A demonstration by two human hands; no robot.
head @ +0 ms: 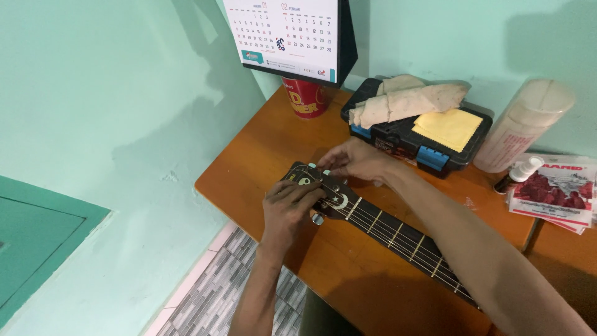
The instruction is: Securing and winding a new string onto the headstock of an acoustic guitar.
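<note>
Wooden table (261, 149), both hands (287, 205) curled on guitar headstock (323, 193)

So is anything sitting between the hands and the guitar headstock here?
Nothing visible. The left hand rests on the headstock directly, and the right hand touches its far edge; the black case lies behind, apart.
</note>
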